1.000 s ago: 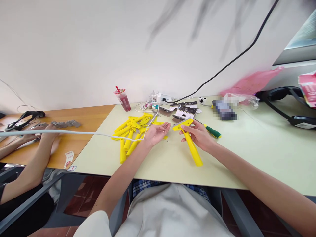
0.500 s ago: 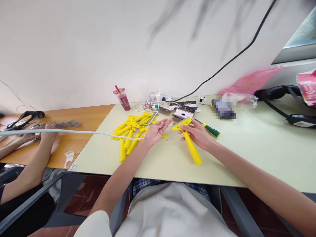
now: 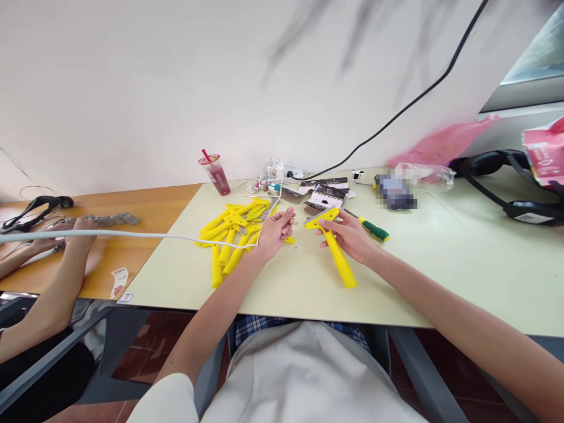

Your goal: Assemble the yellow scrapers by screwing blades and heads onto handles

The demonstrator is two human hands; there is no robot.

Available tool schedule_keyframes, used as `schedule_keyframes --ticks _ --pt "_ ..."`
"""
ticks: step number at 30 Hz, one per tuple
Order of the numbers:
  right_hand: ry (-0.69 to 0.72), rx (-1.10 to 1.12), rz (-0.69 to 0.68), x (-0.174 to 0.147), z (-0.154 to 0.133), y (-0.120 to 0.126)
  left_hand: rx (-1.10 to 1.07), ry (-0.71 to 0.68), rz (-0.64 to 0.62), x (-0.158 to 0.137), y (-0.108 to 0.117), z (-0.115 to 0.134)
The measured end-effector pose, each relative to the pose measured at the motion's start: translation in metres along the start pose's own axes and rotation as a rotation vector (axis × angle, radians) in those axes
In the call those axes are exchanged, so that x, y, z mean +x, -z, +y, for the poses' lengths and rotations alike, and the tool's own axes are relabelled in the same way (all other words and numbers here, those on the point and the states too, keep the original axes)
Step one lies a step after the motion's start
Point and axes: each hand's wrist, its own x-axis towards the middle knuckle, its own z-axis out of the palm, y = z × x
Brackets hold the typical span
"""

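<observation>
My right hand (image 3: 352, 236) grips a yellow scraper (image 3: 338, 258) close to its head, thumb on the head's face and the handle slanting down toward me. A grey blade edge shows along the scraper's top left. To the left, my left hand (image 3: 275, 234) is closed, its thumb pressed to curled fingers; whatever may be between them is too small to make out. Behind and left of it lies a pile of yellow scraper parts (image 3: 227, 235), partly hidden by that hand. A tiny metal piece (image 3: 296, 247) rests on the table between my hands.
A screwdriver (image 3: 374, 230) with a green handle lies beyond my right hand. Opened small boxes (image 3: 324, 198), a power strip (image 3: 291, 172) and a drink cup (image 3: 215, 176) stand behind. A white cable (image 3: 176, 236) crosses to my left wrist. Another person's hands (image 3: 81, 229) work at left.
My left hand's fingers have gone from stretched out to curled in, and it has drawn slightly away from the scraper. My right hand keeps the scraper almost where it was.
</observation>
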Motion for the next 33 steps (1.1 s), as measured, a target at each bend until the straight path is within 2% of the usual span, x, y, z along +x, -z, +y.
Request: schedule_keyframes --ticks 8,13,21,33 --pt "-0.004 -0.011 -0.005 0.002 0.002 0.002 0.180 -0.117 -0.108 -0.004 -0.003 -0.006" --pt "-0.010 -0.017 0.000 0.002 0.002 0.002 0.252 -0.186 -0.067 -0.002 -0.002 -0.008" --pt "-0.015 -0.024 -0.008 0.000 0.002 0.001 0.398 -0.210 0.013 0.003 0.001 -0.012" --pt "0.001 -0.036 0.002 0.001 0.003 0.000 0.501 -0.214 0.009 -0.003 -0.002 -0.017"
